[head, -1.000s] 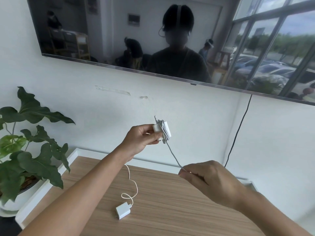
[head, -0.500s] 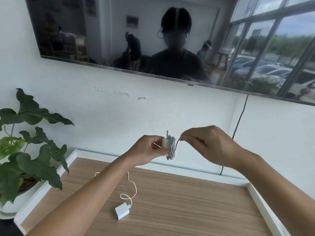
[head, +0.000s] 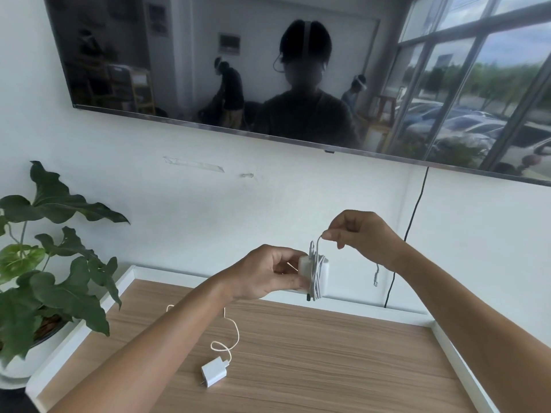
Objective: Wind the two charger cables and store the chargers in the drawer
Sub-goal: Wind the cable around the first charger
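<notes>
Winding wants tension: left hand point(head: 269, 274) grips the white charger point(head: 314, 274) steady while right hand point(head: 362, 235) pinches its cable point(head: 319, 248), laying snug turns.

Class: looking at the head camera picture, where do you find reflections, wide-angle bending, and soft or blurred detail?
Head view: the dark wall screen mirrors the room and bright windows; its lower edge slants and the tabletop rims splay, showing wide-angle distortion; the cable's loose plug end below the right hand looks soft; daylight is even, shadows faint.
</notes>
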A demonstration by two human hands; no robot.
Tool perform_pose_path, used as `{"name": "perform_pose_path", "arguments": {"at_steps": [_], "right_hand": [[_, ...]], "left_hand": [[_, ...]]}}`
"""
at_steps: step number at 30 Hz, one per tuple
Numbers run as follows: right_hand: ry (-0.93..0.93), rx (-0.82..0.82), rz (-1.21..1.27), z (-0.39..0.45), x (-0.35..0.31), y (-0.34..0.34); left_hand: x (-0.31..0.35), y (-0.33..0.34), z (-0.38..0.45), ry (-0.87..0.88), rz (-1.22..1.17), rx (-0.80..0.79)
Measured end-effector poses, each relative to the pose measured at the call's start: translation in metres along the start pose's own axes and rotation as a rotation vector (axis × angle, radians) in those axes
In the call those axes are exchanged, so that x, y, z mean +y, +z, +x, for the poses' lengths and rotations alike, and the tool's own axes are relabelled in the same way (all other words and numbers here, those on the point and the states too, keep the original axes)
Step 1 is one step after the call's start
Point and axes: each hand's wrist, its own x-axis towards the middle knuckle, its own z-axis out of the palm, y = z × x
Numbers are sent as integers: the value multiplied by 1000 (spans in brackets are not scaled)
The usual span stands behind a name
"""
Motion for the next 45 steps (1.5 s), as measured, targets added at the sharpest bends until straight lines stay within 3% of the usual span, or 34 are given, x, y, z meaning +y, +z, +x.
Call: {"name": "perform_pose_path", "arguments": {"at_steps": [14,20,27,36,45], "right_hand": [[117,-65,182,-14,34,24],[148,-70,221,-28,35,43],[39,-158,-70,-55,15,60],[-415,-60,-708,-74,-20,39],[-519,19,-810,-76,-34,23]], "left_hand": [[9,0,3,91,-221,45],[7,-8,6,104,-395,186],[-1,-10,9,118,-576,310],[-4,-7,15,66,-476,375],[6,-4,18,41,-329,383]]}}
